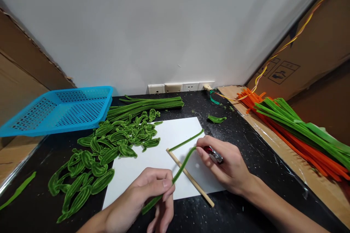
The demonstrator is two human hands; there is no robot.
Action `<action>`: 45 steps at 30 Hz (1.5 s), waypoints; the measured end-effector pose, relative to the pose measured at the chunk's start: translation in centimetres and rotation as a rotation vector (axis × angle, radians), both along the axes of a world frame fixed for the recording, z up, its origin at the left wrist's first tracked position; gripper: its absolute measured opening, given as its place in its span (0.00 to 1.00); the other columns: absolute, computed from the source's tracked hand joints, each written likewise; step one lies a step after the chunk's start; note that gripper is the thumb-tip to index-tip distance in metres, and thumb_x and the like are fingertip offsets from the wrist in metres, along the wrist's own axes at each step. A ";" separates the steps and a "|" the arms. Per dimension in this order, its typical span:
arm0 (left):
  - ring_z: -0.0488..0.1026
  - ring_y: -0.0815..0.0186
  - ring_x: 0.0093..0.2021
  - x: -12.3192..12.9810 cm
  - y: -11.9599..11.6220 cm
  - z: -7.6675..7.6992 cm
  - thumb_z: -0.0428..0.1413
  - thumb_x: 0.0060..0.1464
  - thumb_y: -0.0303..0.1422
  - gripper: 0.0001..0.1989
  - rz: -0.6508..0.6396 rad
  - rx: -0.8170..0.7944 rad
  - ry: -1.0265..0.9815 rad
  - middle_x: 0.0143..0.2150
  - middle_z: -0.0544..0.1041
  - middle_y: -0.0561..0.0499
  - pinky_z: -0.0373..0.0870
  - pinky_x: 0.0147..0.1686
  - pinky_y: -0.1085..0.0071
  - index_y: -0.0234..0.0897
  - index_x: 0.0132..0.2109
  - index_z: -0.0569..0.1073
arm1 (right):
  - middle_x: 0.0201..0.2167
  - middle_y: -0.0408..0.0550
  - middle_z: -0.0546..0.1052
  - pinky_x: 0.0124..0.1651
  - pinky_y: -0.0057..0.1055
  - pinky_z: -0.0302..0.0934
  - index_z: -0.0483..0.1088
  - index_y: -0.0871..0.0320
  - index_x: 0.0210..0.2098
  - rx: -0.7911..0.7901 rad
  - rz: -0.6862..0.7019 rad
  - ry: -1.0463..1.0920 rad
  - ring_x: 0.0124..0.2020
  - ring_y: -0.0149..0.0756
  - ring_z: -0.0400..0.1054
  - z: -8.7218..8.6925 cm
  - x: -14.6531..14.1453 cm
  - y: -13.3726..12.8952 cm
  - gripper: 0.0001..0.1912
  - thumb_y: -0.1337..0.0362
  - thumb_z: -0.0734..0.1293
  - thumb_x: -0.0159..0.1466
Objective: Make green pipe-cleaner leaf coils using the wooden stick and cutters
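Note:
A green pipe cleaner (183,166) is stretched between my two hands, bending slightly near its upper end. My left hand (149,193) pinches its lower part between thumb and fingers, and a short tail sticks out below. At the upper end, my right hand (225,164) grips it with thumb and forefinger. A small silver-and-red metal tool (214,154), partly hidden, is tucked in that same hand. Beneath lie a thin wooden stick (193,180) and another green pipe cleaner piece (186,139), touching near the stick's upper end on a white paper sheet (131,174).
Several looped green pipe-cleaner leaves (109,145) are heaped left of the paper; one leaf (217,119) lies apart. Behind them is a green stem bundle (147,105). A blue basket (108,106) stands left. Orange stems (298,143) and green stems (290,114) lie right, on cardboard.

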State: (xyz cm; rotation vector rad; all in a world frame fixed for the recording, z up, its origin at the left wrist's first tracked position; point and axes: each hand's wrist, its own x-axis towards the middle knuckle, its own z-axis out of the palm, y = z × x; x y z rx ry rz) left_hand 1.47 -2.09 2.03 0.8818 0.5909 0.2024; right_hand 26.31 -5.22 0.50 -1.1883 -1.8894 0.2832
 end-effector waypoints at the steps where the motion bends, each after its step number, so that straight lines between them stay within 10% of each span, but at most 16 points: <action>1: 0.61 0.74 0.15 0.0 0.0 0.0 0.55 0.65 0.47 0.20 -0.003 0.004 -0.003 0.18 0.70 0.53 0.56 0.15 0.81 0.38 0.31 0.63 | 0.28 0.42 0.72 0.30 0.30 0.59 0.68 0.56 0.40 -0.006 -0.001 0.003 0.25 0.31 0.65 0.0 0.0 0.0 0.06 0.70 0.61 0.72; 22: 0.61 0.77 0.12 -0.3 0.5 -0.2 0.57 0.66 0.42 0.18 0.030 -0.087 -0.077 0.21 0.65 0.59 0.57 0.08 0.86 0.38 0.32 0.63 | 0.27 0.44 0.74 0.29 0.30 0.60 0.68 0.55 0.39 0.087 -0.035 -0.120 0.25 0.33 0.68 -0.3 0.2 0.2 0.07 0.71 0.61 0.72; 45: 0.68 0.73 0.17 -1.3 1.7 -0.1 0.55 0.67 0.37 0.17 0.024 -0.027 -0.042 0.23 0.67 0.55 0.63 0.12 0.83 0.36 0.30 0.64 | 0.27 0.42 0.68 0.31 0.29 0.55 0.67 0.56 0.34 -0.383 0.116 0.337 0.28 0.32 0.61 1.1 -0.2 -0.8 0.16 0.57 0.59 0.76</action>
